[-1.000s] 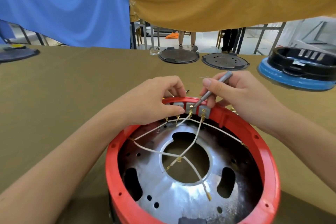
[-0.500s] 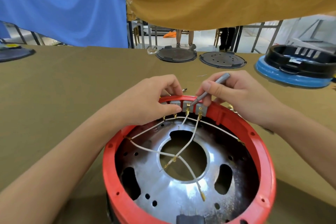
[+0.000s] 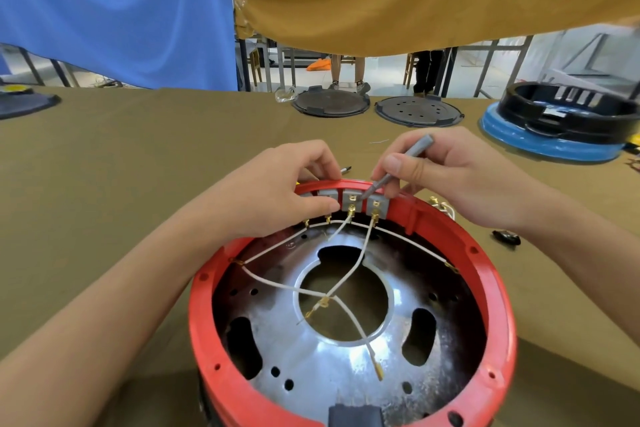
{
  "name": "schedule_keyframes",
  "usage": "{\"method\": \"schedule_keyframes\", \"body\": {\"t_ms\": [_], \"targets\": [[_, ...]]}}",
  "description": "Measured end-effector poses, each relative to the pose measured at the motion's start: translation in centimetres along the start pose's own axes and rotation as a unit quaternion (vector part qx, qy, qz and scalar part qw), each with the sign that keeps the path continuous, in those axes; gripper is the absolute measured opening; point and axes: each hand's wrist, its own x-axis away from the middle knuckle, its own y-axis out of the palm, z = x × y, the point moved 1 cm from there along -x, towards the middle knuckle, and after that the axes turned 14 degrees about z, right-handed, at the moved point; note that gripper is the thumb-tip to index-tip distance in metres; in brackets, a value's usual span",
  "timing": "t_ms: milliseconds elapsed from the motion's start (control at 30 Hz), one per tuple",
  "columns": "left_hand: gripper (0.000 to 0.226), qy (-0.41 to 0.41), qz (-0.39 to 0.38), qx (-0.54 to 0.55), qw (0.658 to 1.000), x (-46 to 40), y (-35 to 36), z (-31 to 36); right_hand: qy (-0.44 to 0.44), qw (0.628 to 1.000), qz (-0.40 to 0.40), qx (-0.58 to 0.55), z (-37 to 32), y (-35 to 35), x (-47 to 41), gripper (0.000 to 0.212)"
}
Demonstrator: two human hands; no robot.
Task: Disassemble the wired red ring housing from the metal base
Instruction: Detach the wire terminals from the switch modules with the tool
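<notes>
Head view: red ring housing (image 3: 498, 291) sat near-centre on the tan table (image 3: 121, 184), still seated around the metal base (image 3: 311, 360). White wires (image 3: 277, 284) crossed over the base's centre hole, most still plugged into the grey terminal blocks (image 3: 349, 198) on the far rim.

Left hand (image 3: 273, 191) gripped the far rim, thumb pressed beside the blocks, fingers curled over the outside edge. Right hand (image 3: 450, 177) pinched the grey screwdriver (image 3: 398, 166) between thumb and fingers, tip down on the middle terminal block.

Change over the last second: basically none at the workpiece. Tip stayed on the same terminal, left hand held its spot; only the camera drifted a bit. One brass connector (image 3: 379, 371) lay loose on the base.

My read: still working on the terminals, wires not freed, so the housing can't lift off yet. Early in the job.

Far edge: two dark round plates (image 3: 330, 104), and a blue-and-black housing (image 3: 554, 142) at far right.
</notes>
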Motion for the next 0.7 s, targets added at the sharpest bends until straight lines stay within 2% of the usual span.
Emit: {"method": "schedule_keyframes", "body": {"t_ms": [133, 433, 700], "targets": [[0.022, 0.001, -0.004, -0.005, 1.000, -0.04, 0.02, 0.03, -0.045, 0.997, 0.016, 0.068, -0.38, 0.31, 0.18, 0.030], [0.022, -0.002, -0.005, -0.002, 1.000, -0.06, -0.04, 0.05, -0.032, 0.999, 0.013, 0.007, -0.15, 0.81, 0.09, 0.035], [0.023, -0.002, -0.001, -0.006, 1.000, -0.03, 0.01, 0.06, -0.045, 0.998, 0.021, 0.046, -0.48, 0.60, 0.09, 0.033]]}}
